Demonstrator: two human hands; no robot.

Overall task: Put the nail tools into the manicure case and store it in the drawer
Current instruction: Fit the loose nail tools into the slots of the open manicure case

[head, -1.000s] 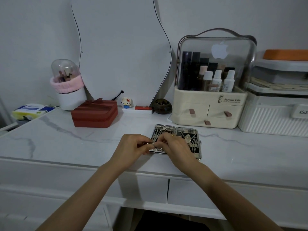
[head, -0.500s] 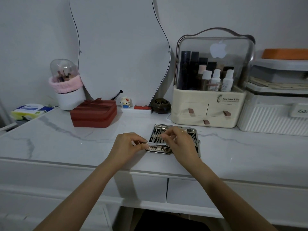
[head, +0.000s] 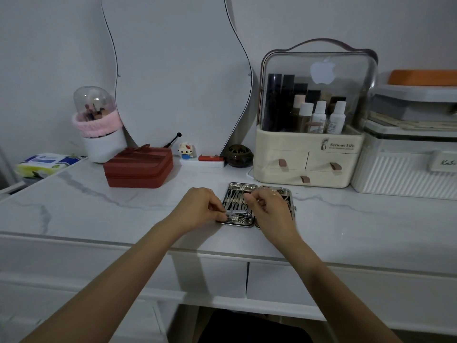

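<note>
Head view: white marble-look vanity top point(head: 99, 209), front edge running across mid-frame, two closed drawer fronts point(head: 247, 280) under it. Landmark = the open manicure case point(head: 238, 191), lying flat on the top near the front edge, both halves facing up, rows of metal tools strapped inside. Wavy mirror point(head: 178, 70) stands at the back wall, behind and left of the case. Cream cosmetics organizer point(head: 306, 164) with clear domed lid and bottles inside sits just behind and right of the case; white ribbed storage box point(head: 405, 174) further right of it. Red zip box point(head: 138, 167) behind-left of the case, well apart. White brush holder point(head: 99, 134) with pink band and clear dome further back-left. Wipes pack point(head: 47, 164) far left. Dark round pot point(head: 238, 154) straight behind the case, small cat figure point(head: 186, 151) left of the pot, red stick point(head: 210, 158) between them.

Left hand point(head: 197, 209) at the case's left edge, fingers curled, pinching a nail clipper point(head: 237, 214) that lies across the near end of the left half. Right hand point(head: 269, 206) over the case's right half, fingers curled down toward the clipper's far end; whether it actually holds anything can't be told.
</note>
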